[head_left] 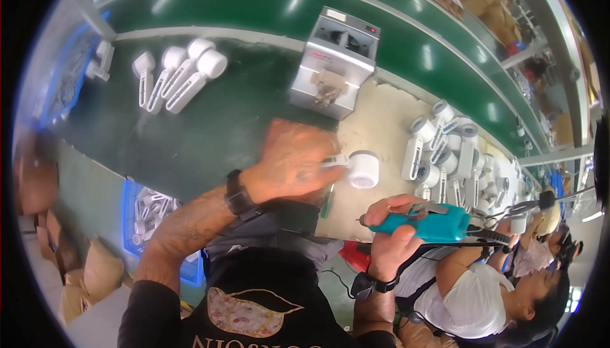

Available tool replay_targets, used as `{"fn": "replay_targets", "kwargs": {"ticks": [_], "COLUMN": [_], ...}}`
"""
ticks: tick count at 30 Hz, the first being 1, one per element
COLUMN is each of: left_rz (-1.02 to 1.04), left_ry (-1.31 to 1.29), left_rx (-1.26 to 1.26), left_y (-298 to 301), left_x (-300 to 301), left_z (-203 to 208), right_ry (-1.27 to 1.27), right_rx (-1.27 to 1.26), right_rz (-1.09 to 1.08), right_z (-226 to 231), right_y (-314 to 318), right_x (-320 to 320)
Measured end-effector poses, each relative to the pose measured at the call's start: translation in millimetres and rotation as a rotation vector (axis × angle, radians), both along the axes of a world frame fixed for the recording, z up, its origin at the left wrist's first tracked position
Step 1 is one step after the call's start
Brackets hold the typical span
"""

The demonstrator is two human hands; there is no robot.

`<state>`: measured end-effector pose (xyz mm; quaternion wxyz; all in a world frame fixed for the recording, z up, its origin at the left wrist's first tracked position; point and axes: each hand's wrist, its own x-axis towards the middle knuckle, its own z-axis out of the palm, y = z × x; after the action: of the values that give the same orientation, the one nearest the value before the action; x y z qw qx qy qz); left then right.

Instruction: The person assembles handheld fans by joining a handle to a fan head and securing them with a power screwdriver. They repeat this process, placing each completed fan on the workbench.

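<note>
My left hand (293, 162) closes its fingers around the handle of a white device with a round, dotted head (363, 171), much like a shower head. The head faces toward me over the beige sheet on the bench. In my right hand (393, 237) is a teal electric screwdriver (441, 224), lying sideways with its tip pointing left, below and apart from the white device. A cable runs from its right end. Under my left hand lies a reddish-orange mat (274, 133), mostly covered.
A grey metal screw feeder (333, 62) stands at the back. Several similar white devices lie at the back left (181, 75), and a larger pile (445, 148) is on the right. Blue crates (130, 211) stand at the left. A co-worker (473, 284) sits close on my right.
</note>
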<state>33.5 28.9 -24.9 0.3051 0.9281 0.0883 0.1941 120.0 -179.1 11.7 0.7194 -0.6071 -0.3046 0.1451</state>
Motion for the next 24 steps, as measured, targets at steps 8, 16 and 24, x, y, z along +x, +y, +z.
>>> {"fn": "replay_targets", "kwargs": {"ticks": [8,16,24], "left_rz": [-0.017,-0.053,-0.013], "left_ry": [-0.093,-0.201,-0.193], "left_rx": [0.148,0.099,0.054], "left_y": [23,25,24], "left_x": [-30,-36,-35], "left_z": [-18,-30,-34], "right_ry": [-0.079,-0.322,-0.232], "right_rx": [0.311,0.103,0.214], "right_rz": [0.141,0.111,0.179], "right_z": [19,13,-10], "right_y": [109,207,212], "right_x": [28,48,50]}}
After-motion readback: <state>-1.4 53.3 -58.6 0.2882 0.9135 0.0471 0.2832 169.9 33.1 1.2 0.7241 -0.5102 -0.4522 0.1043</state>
